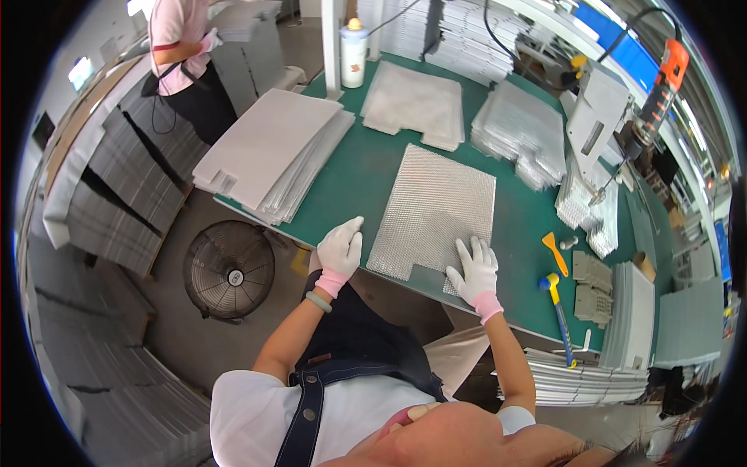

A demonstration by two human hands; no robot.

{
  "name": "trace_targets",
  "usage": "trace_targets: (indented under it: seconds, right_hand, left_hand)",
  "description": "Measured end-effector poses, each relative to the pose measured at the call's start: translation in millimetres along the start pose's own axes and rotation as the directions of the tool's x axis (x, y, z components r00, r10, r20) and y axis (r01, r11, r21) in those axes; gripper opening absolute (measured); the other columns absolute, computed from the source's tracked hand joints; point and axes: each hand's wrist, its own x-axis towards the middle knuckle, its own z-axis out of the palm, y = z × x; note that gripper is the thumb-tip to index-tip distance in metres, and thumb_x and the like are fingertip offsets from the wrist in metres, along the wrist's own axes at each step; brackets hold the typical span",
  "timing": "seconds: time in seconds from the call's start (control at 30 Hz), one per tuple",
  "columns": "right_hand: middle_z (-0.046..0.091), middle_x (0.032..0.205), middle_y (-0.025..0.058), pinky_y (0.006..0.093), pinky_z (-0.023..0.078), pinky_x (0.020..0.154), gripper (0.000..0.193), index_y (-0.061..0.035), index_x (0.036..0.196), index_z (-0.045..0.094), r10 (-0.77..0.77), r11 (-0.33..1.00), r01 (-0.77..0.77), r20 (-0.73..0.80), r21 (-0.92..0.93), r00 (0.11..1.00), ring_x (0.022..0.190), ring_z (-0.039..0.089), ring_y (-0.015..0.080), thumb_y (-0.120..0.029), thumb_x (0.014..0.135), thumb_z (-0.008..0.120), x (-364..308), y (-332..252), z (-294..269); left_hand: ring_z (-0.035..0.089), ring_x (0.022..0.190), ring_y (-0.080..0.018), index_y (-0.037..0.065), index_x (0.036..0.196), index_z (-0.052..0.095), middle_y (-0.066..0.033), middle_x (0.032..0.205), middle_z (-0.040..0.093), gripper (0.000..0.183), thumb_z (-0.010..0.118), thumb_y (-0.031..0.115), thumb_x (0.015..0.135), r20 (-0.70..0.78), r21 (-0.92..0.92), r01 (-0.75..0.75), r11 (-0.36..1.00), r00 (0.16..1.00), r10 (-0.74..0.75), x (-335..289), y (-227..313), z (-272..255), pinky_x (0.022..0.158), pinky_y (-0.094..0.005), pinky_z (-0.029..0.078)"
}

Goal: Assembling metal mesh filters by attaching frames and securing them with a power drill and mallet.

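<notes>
A silvery sheet with a fine honeycomb texture (436,206) lies flat on the green tabletop (331,204), with a notch cut in its near edge. My right hand (476,272), in a white glove with a pink cuff, rests on the sheet's near right corner, fingers spread. To the left of the sheet and apart from it, my left hand (340,247), gloved alike, hovers at the table's front edge. Its fingers are curled together and nothing shows in them.
Pale notched panels (268,144) are stacked at left, bagged sheets (416,101) behind. To the right are a hammer (559,315), an orange scraper (555,253) and a hanging orange power tool (661,89). A floor fan (229,268) stands at left; another person (191,66) stands beyond.
</notes>
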Motion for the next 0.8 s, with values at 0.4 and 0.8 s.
trace_targets:
  seconds: [0.4,0.8]
  right_hand:
    - [0.035,0.131,0.0211,0.0463,0.022,0.102,0.061,-0.0144,0.128,0.04,0.007,1.0,-0.006,0.01,-0.009,1.0,0.122,0.031,0.037,-0.044,0.077,0.054,-9.8,-4.8,-1.6]
    - [0.04,0.127,0.0191,0.046,0.026,0.1,0.052,-0.009,0.119,0.048,0.127,0.902,-0.125,0.021,0.414,0.992,0.12,0.035,0.0346,-0.041,0.078,0.052,-10.7,3.8,24.1]
  left_hand:
    - [0.055,0.094,-0.0361,0.019,0.126,0.041,-0.0174,0.108,0.056,0.043,0.039,0.029,0.084,0.485,0.078,-0.024,0.997,0.874,-0.017,121.1,18.5,6.7,0.083,-0.0431,0.042]
    - [0.056,0.091,-0.025,0.011,0.111,0.055,-0.0061,0.104,0.06,0.037,0.056,0.011,0.074,0.517,-0.588,-0.454,0.669,0.426,0.743,122.6,204.7,-70.1,0.076,-0.0336,0.045]
